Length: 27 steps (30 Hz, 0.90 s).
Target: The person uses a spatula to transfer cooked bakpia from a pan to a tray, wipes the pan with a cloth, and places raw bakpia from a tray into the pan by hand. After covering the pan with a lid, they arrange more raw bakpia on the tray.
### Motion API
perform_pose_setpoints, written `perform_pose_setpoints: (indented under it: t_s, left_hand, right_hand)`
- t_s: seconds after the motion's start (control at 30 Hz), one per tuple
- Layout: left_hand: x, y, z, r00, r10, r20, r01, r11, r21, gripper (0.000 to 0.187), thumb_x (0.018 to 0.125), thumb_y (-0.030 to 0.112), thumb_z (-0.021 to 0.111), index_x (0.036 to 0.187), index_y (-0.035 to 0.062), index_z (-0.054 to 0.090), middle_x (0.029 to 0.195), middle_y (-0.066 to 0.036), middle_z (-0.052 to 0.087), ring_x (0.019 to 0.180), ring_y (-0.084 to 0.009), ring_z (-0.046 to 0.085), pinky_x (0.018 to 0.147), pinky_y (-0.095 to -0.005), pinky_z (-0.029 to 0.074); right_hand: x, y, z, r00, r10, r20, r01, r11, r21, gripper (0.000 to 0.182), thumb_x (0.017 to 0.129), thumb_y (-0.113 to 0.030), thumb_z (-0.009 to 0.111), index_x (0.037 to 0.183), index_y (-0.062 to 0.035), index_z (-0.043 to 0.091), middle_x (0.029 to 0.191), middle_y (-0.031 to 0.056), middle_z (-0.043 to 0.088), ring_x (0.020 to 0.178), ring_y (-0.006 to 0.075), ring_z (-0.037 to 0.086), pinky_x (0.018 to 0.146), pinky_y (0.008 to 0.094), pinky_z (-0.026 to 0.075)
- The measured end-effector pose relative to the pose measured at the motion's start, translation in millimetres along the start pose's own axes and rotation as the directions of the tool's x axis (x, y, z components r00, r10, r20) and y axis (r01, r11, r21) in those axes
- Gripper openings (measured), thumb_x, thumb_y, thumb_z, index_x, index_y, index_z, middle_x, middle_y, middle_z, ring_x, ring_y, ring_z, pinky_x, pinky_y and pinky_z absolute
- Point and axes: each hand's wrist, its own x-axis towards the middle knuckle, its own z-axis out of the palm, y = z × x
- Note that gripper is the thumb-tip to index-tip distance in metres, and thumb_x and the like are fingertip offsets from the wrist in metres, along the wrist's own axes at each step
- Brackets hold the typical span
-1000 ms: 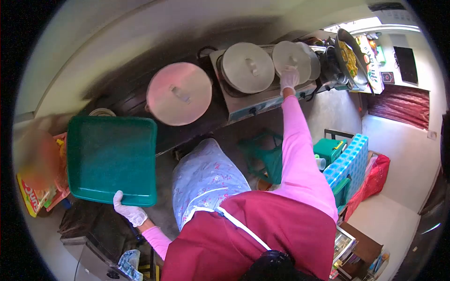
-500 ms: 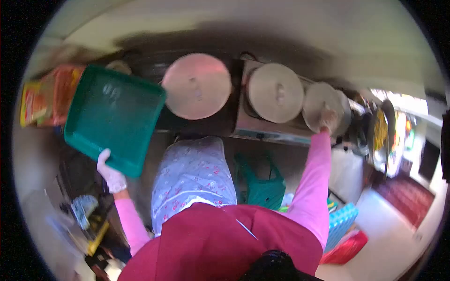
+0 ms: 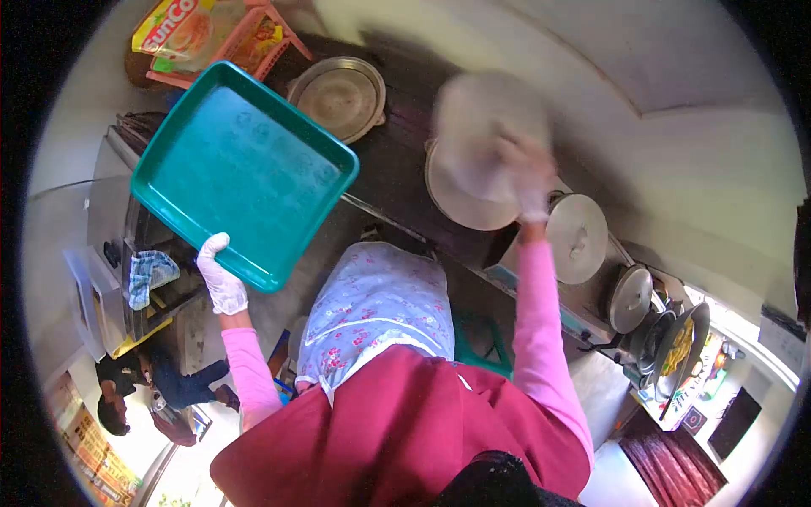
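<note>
My left hand, in a white glove, grips the near edge of an empty green tray, held out at the left. My right hand, gloved and smeared by motion, is on a round pot lid. That lid is blurred and tilted, raised off the large pot on the dark counter. It overlaps the far part of the pot in this view, so what is inside is hidden. Just right of my right wrist stands another lidded pot.
A metal pan sits beyond the tray, near a pink basket and a SunCo packet. Farther right are a smaller lid and a pan of yellow food. A green stool stands below the counter. A person is at lower left.
My right hand has left the right-hand pot on the stove and moved left to the large pot, lifting its lid. The view has turned left; the tray stays in my left hand.
</note>
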Motion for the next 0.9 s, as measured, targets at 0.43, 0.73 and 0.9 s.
perform_pose_setpoints:
  t_s: [0.43, 0.73, 0.9]
  left_hand:
    - [25, -7, -26, 0.960, -0.272, 0.059, 0.271, 0.962, 0.034, 0.030, 0.069, 0.011, 0.061, 0.097, -0.0003, 0.064, 0.095, -0.013, 0.068, 0.087, -0.0290, 0.069, 0.082, -0.0412, 0.059]
    - [70, -8, 46, 0.926, -0.223, 0.306, 0.201, 0.974, 0.102, 0.047, 0.068, 0.007, 0.063, 0.115, -0.0011, 0.062, 0.102, -0.012, 0.068, 0.088, -0.0279, 0.069, 0.080, -0.0388, 0.059]
    - [97, -66, 177, 0.770, -0.358, 0.527, 0.201, 0.921, 0.333, 0.052, 0.069, 0.013, 0.062, 0.118, -0.0040, 0.061, 0.106, -0.013, 0.068, 0.092, -0.0275, 0.067, 0.086, -0.0385, 0.056]
  right_hand:
    - [175, -187, 283, 0.948, 0.011, 0.318, -0.096, 0.962, 0.254, 0.041, 0.086, -0.041, 0.060, 0.099, -0.0033, 0.068, 0.103, 0.0211, 0.066, 0.101, 0.0389, 0.063, 0.087, 0.0500, 0.048]
    - [109, -128, 161, 0.773, 0.395, 0.496, -0.631, 0.398, 0.666, 0.050, 0.092, -0.051, 0.058, 0.094, -0.0027, 0.072, 0.084, 0.0096, 0.070, 0.080, 0.0187, 0.066, 0.069, 0.0347, 0.049]
    - [21, -86, 62, 0.565, 0.460, 0.684, -0.776, 0.016, 0.630, 0.044, 0.084, -0.038, 0.078, 0.110, -0.0021, 0.073, 0.099, 0.0039, 0.073, 0.090, 0.0122, 0.065, 0.086, 0.0287, 0.051]
